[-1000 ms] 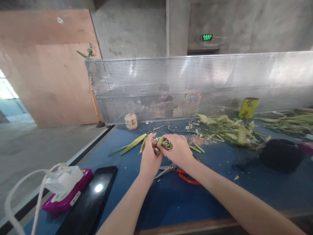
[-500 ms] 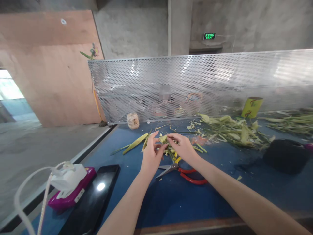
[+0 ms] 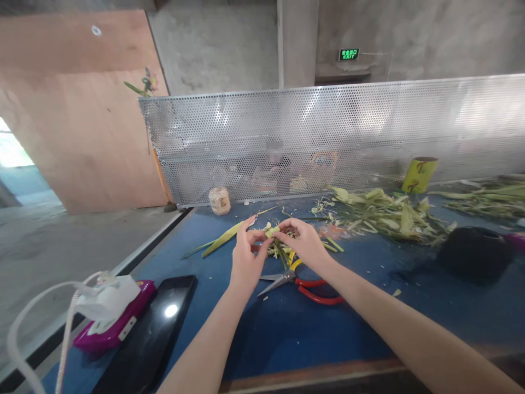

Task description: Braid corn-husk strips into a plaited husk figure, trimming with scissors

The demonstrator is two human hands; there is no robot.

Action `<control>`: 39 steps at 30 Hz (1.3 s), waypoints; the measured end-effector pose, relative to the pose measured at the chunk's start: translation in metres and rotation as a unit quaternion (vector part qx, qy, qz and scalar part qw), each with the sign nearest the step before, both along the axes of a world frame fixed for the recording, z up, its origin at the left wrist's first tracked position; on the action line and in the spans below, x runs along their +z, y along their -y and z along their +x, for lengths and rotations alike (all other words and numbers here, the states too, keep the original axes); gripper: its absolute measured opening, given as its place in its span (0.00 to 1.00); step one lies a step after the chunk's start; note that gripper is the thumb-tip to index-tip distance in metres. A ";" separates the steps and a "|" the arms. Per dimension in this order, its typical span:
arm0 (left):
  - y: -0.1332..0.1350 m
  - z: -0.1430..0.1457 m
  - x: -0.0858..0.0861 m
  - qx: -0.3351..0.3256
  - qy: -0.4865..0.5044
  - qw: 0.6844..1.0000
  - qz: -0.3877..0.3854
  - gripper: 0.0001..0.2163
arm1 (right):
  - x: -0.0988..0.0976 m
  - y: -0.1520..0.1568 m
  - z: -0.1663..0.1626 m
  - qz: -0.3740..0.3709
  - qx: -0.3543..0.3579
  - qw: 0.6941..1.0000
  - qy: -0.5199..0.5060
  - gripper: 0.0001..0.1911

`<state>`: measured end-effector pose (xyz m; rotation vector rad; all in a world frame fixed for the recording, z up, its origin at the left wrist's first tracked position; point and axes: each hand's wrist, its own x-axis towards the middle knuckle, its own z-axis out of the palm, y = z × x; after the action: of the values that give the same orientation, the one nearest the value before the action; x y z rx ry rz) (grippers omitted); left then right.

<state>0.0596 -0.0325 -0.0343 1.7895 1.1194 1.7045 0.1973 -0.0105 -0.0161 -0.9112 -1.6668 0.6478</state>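
Observation:
A small piece of pale green corn husk (image 3: 271,232) is pinched between the fingertips of my left hand (image 3: 248,251) and my right hand (image 3: 304,242). Both hands are closed on it, with the fingertips close together. Below and behind the fingers lies a heap of cut stalks and bits (image 3: 281,251), partly hidden by the hands. Scissors (image 3: 284,278) with red handles rest on the blue table just under my hands, blades pointing left. Left of my left hand, a long husk leaf (image 3: 223,239) lies flat.
A husk pile (image 3: 389,216) spreads at the right, near a yellow tube (image 3: 420,175) and a black thread cone (image 3: 476,254). A roll of twine (image 3: 220,201) stands before the perforated metal screen (image 3: 246,142). A phone (image 3: 164,323) and a purple power strip (image 3: 141,301) lie at left.
The husk piece has turned and now looks narrower between my fingertips. My hands stay together over the heap, and the view has shifted slightly.

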 end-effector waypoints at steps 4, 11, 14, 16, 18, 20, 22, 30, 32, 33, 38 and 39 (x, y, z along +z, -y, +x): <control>0.001 -0.001 0.001 0.018 -0.014 1.000 0.001 0.25 | -0.001 -0.001 0.001 -0.043 0.017 0.999 -0.019 0.08; 0.001 -0.001 0.002 -0.018 -0.048 0.999 -0.014 0.22 | -0.005 -0.007 0.005 -0.047 0.086 0.995 -0.008 0.08; 0.000 0.000 0.000 -0.037 -0.032 0.999 -0.022 0.25 | -0.004 -0.006 0.006 -0.032 0.069 0.996 0.035 0.07; -0.001 0.000 -0.001 -0.044 -0.022 0.998 -0.027 0.28 | -0.004 -0.005 0.006 -0.029 0.065 0.995 0.071 0.08; -0.001 0.000 -0.001 -0.050 -0.023 0.998 -0.030 0.29 | -0.004 -0.004 0.005 -0.028 0.064 0.993 0.095 0.09; -0.001 -0.001 -0.001 -0.047 -0.039 0.998 -0.029 0.29 | -0.004 -0.004 0.005 -0.039 0.066 0.992 0.099 0.10; -0.001 -0.001 -0.001 -0.039 -0.062 0.997 -0.022 0.28 | -0.004 -0.006 0.006 -0.061 0.073 0.991 0.095 0.10; -0.003 -0.002 -0.005 -0.034 -0.148 0.988 0.000 0.25 | -0.003 -0.008 0.008 -0.022 0.032 0.987 0.157 0.13; -0.003 -0.002 -0.004 -0.034 -0.157 0.987 -0.010 0.25 | -0.003 -0.007 0.008 0.001 0.033 0.986 0.162 0.13; -0.002 -0.002 -0.003 -0.035 -0.159 0.987 -0.017 0.25 | -0.003 -0.007 0.008 0.009 0.038 0.986 0.163 0.13; 0.000 -0.001 -0.001 -0.041 -0.159 0.986 -0.037 0.25 | -0.006 -0.011 0.009 0.009 0.046 0.980 0.192 0.15; -0.001 -0.001 -0.002 -0.043 -0.157 0.986 -0.036 0.25 | -0.007 -0.011 0.009 0.009 0.043 0.978 0.203 0.15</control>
<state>0.0585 -0.0316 -0.0365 2.0775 1.1903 1.3455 0.2066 0.0004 -0.0230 -1.0118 -2.0805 0.5259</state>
